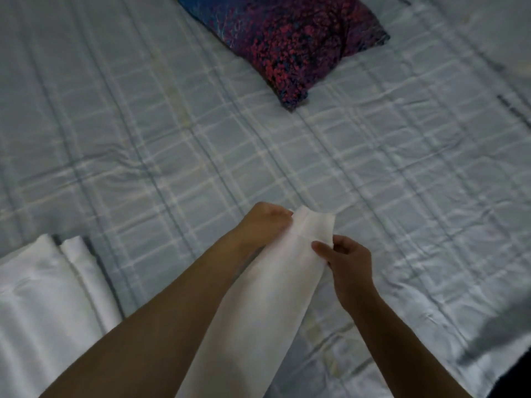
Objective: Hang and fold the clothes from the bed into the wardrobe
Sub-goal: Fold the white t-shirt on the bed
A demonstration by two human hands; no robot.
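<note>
A long white garment stretches from the bottom of the view up over the bed. My left hand grips its far end on the left side, fingers curled into the cloth. My right hand pinches the right edge of the same end between thumb and fingers. Another white garment lies folded at the lower left of the bed, apart from both hands.
A pillow with a red, purple and blue pattern lies at the far side of the bed. The sheet is pale blue with a checked pattern and some wrinkles. The bed's edge and a dark floor show at the lower right.
</note>
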